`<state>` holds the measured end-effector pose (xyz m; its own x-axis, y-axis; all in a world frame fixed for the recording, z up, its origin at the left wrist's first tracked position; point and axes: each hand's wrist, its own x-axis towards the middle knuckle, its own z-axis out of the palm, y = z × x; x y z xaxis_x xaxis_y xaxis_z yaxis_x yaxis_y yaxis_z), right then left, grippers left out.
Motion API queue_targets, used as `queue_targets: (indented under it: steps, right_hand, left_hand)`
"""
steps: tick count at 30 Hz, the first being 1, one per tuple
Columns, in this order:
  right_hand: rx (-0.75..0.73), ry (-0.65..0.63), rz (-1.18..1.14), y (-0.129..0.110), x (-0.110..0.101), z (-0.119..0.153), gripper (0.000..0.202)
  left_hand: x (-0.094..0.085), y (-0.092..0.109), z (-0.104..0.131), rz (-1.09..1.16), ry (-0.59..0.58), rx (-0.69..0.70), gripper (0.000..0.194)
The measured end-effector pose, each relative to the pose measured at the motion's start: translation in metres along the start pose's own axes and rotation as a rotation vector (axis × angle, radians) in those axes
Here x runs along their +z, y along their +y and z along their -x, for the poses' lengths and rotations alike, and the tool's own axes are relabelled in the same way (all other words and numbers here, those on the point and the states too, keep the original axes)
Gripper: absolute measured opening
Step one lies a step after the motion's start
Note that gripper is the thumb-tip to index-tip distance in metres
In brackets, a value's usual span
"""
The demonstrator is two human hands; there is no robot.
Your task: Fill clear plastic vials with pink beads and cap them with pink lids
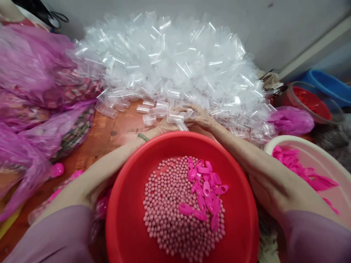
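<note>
Beyond the rim of a red basin (pixel 123 190), my two hands meet at the near edge of a large heap of clear plastic tubes (pixel 170 62). My right hand (pixel 199 116) curls its fingers round a few of these tubes. Close against it is my left hand (pixel 166 126), with a green bracelet (pixel 143 137) at the wrist; tubes and the rim hide most of its fingers. Inside the basin lies a layer of small pink balls (pixel 170 204). Bright pink plastic pieces (pixel 207 186) with oval holes rest on the balls.
Purple plastic bags (pixel 33 65) with packed items fill the left side. At right, a cream basin (pixel 329 164) holds more pink pieces. Behind it are a purple bag (pixel 292 120), a clear tub (pixel 336 115) and a blue basin (pixel 329 86). A wall rises behind the tubes.
</note>
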<state>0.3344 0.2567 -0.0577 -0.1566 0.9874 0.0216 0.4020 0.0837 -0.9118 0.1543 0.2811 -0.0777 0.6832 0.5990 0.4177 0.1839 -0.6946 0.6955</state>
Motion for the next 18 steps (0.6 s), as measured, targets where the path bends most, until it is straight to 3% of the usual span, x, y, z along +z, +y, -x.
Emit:
queue_targets:
  steps: [4, 8, 18]
  right_hand:
    - [0.044, 0.042, -0.101, -0.025, -0.003, 0.002, 0.066]
    - [0.038, 0.11, -0.116, -0.039, -0.007, -0.004, 0.073]
    - [0.078, 0.102, -0.131, -0.03, -0.006, -0.026, 0.064]
  left_hand:
    - [-0.02, 0.011, -0.009, -0.065, -0.051, 0.085, 0.034]
    - [-0.036, 0.013, -0.022, -0.167, -0.043, 0.101, 0.044]
    - [-0.041, -0.008, -0.035, -0.197, -0.041, 0.077, 0.06]
